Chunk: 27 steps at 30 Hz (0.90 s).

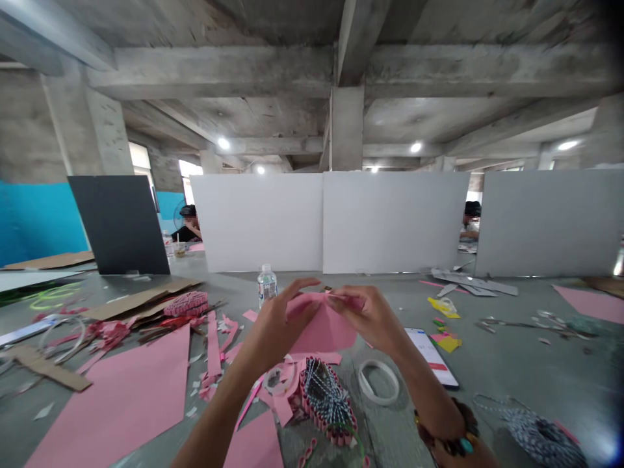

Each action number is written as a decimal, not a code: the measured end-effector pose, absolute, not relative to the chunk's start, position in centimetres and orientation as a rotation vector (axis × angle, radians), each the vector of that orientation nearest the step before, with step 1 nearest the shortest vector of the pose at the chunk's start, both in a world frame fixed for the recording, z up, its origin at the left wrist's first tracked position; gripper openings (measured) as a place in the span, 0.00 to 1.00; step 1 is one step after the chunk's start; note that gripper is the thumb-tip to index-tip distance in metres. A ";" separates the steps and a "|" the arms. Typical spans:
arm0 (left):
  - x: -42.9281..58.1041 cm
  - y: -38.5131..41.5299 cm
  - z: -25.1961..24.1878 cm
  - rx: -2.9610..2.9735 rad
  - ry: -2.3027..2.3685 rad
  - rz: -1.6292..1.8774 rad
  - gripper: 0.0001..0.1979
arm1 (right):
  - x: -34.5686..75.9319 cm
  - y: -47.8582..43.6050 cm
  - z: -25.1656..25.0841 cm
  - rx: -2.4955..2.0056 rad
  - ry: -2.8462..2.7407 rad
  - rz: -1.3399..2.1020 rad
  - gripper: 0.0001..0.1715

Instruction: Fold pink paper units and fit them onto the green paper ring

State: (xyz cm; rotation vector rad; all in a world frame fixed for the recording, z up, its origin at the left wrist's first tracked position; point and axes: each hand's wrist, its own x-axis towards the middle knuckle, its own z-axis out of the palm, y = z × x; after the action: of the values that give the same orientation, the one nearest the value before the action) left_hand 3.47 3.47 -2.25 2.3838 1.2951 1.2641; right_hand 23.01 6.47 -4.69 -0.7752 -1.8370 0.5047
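Observation:
My left hand [277, 318] and my right hand [368, 318] are raised over the table, pinching a folded sheet of pink paper [322, 328] at its top edge. A tiny dark tip shows between the fingertips, too small to identify. Below the hands lies a woven craft piece of rolled pink paper and black-and-white cord [325, 398]. A clear tape roll [378, 382] sits near my right forearm, and a smartphone [431, 357] lies to its right. A beaded bracelet [463, 429] circles my right wrist.
A water bottle [267, 286] stands behind my left hand. Pink paper offcuts [121, 396], cardboard [141, 305] and a cord spool [539, 439] lie about the table. White partitions [390, 221] stand beyond it, with a person [190, 224] at the far left.

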 end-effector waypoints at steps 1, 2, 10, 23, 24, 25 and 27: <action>3.5 3.4 -2.2 2.428 1.274 1.283 0.12 | 23.0 6.4 -4.8 -0.783 -1.847 0.504 0.11; 3.5 3.4 -2.2 2.467 1.250 1.297 0.11 | 23.0 6.4 -4.8 -0.786 -1.860 0.511 0.11; 3.3 3.5 -2.0 2.388 1.255 1.186 0.07 | 22.6 6.2 -4.6 -0.772 -1.890 0.530 0.12; 3.5 3.4 -2.1 2.355 1.250 1.301 0.07 | 22.1 6.9 -5.2 -0.754 -1.774 0.694 0.15; 3.5 3.4 -2.1 2.347 1.252 1.307 0.07 | 22.1 6.8 -5.2 -0.753 -1.768 0.711 0.16; 3.5 3.4 -2.1 2.338 1.255 1.311 0.07 | 22.1 6.8 -5.2 -0.751 -1.760 0.728 0.16; 3.4 3.5 -2.1 2.309 1.267 1.303 0.07 | 22.3 6.6 -5.0 -0.756 -1.748 0.751 0.15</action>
State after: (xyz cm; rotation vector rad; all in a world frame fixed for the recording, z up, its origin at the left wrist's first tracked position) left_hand 3.38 3.54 -2.09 2.3089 1.2671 1.3033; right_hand 22.28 6.60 -5.02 -0.7562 -1.7482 0.7507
